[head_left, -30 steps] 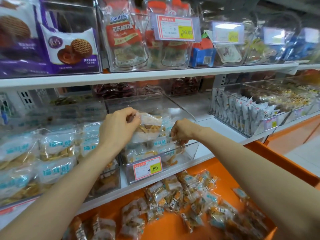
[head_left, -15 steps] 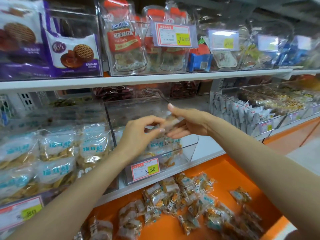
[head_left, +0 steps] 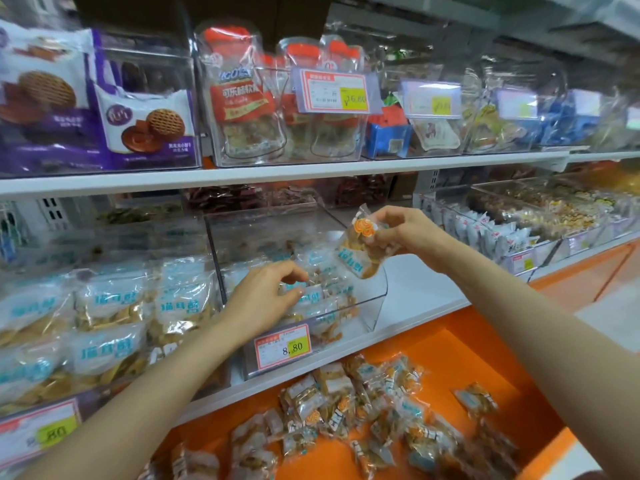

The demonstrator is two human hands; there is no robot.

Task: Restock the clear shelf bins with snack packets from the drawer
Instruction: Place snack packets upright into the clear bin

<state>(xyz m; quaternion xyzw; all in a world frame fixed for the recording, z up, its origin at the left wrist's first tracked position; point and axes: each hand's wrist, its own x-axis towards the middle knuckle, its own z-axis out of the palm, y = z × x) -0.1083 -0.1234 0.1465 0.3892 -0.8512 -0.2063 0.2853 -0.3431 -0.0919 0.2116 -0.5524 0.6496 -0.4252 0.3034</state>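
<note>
Snack packet (head_left: 360, 252), held in the air by the right hand (head_left: 403, 233) over the right front part of the clear bin (head_left: 375, 306). The hand's thumb and fingers are closed on the packet's upper edge, so the packet hangs with its long axis near upright, slightly tilted, its printed face toward the camera and its lower end just above the bin's open top. The free space in the bin lies below the packet and to its left; the stacked packets (head_left: 325, 296) already in the bin fill its floor toward the front, behind the price label (head_left: 282, 346). The right hand is therefore the nearer one for the placing, and a short lowering down and leftward appears sufficient, with a turn of the wrist to lay the packet flat on the stack. The right forearm enters from the lower right, the wrist bent so that the fingers point leftward toward the bin. The left hand (head_left: 263, 303) reaches in over the bin's front wall, palm down, its curled fingertips (head_left: 299, 277) on the stacked packets; whether it pinches one or only steadies the pile cannot be told. Below the shelf, the orange drawer (head_left: 460, 355) stands open, with loose packets (head_left: 346, 407) lying in it, not yet shelved.
</note>
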